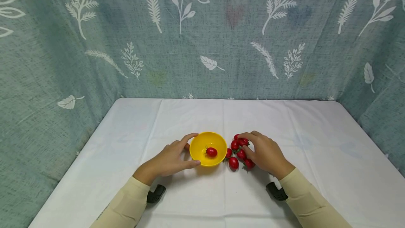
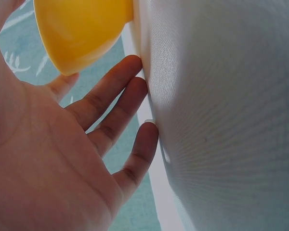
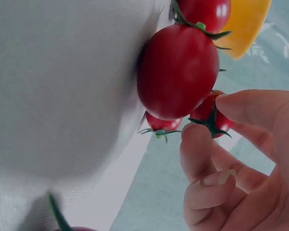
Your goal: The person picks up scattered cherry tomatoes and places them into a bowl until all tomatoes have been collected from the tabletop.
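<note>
A small yellow bowl [image 1: 196, 143] stands on the white cloth with one red cherry tomato [image 1: 211, 152] in it. My left hand [image 1: 171, 159] grips the bowl between thumb and index finger, at opposite sides of its rim. In the left wrist view the other fingers [image 2: 118, 84] spread below it, tips right at the cloth. To the bowl's right lies a cluster of several cherry tomatoes [image 1: 233, 163] with green stems. At its far right side my right hand [image 1: 265, 153] pinches one cherry tomato [image 3: 223, 120] between thumb and fingertips, beside its green stem top.
A white cloth [image 1: 190, 200] with fold lines covers the table. Grey-green curtains [image 1: 190, 69] with white leaf prints hang behind it and on both sides. Black straps with cameras sit under both wrists. One tomato [image 3: 77, 229] shows at the bottom of the right wrist view.
</note>
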The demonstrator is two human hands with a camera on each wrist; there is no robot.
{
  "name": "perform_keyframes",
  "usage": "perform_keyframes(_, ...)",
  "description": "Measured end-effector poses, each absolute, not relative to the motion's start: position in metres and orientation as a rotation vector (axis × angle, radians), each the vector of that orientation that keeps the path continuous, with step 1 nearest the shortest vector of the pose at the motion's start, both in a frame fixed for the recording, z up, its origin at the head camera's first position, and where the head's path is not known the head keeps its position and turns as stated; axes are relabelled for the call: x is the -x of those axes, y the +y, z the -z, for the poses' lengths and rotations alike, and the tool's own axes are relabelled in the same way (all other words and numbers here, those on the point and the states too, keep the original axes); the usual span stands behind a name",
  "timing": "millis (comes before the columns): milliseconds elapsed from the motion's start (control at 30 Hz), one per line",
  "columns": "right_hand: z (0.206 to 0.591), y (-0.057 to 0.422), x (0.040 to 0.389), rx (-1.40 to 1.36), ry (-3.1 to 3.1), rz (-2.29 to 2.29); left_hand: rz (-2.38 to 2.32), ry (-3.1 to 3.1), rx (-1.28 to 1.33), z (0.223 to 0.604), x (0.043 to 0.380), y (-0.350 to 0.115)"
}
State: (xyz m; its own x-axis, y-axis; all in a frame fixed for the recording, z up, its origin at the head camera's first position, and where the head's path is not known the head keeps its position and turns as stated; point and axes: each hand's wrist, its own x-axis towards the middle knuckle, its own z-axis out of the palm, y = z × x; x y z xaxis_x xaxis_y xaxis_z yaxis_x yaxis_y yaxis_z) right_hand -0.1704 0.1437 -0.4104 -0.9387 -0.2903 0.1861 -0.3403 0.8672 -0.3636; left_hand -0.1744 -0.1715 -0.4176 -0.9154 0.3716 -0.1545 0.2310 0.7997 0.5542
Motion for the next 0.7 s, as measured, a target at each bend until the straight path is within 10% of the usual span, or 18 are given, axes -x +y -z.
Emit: perform_keyframes(700, 0.393, 0.124, 0.150, -0.631, -2.782, -0.716, -0.813, 2.726, -0.490, 0.416, 0.173, -0.172)
